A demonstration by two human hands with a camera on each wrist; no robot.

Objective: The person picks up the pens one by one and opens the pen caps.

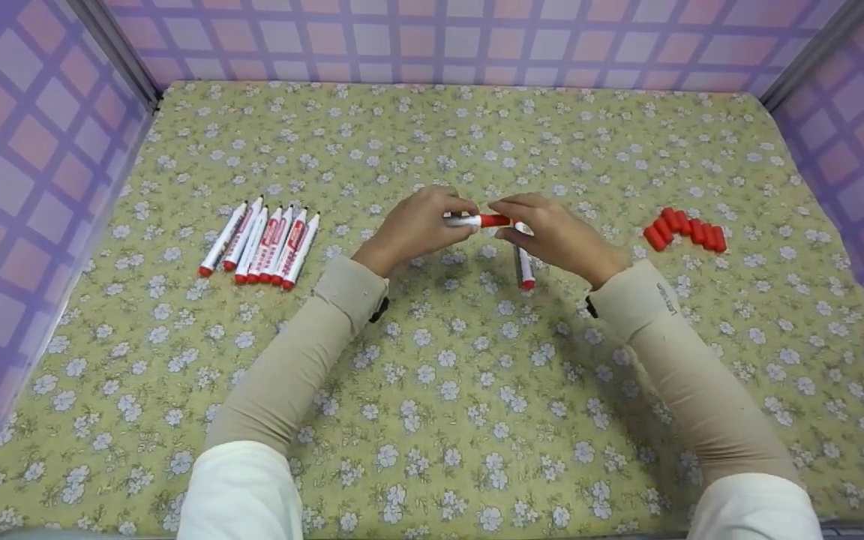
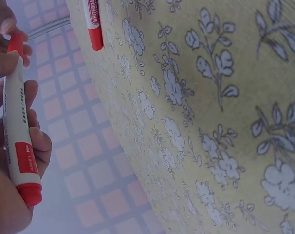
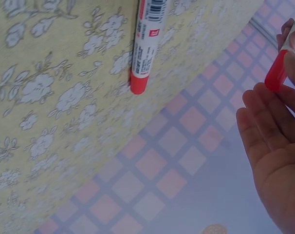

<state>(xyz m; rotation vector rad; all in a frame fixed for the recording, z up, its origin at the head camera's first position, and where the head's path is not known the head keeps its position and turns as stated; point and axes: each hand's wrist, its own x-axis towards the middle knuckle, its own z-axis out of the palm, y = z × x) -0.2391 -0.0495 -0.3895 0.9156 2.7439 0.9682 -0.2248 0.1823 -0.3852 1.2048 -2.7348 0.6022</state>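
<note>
above the floral cloth [image 1: 432, 390], left hand [image 1: 417, 225] grips the marker [image 1: 469, 220]; right hand [image 1: 552, 232] pinches its red cap [image 1: 495, 220].

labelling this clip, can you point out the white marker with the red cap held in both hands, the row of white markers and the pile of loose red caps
white marker with red cap [image 1: 477, 220], head view, on its barrel between the hands
row of white markers [image 1: 267, 241], head view, on a middle marker's barrel
pile of loose red caps [image 1: 687, 229], head view, on a middle cap

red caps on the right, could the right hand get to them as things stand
Probably yes, once it lets go. The red caps lie in the open on the cloth, nothing between them and the right hand, but that hand now pinches the cap end of the marker.
</note>
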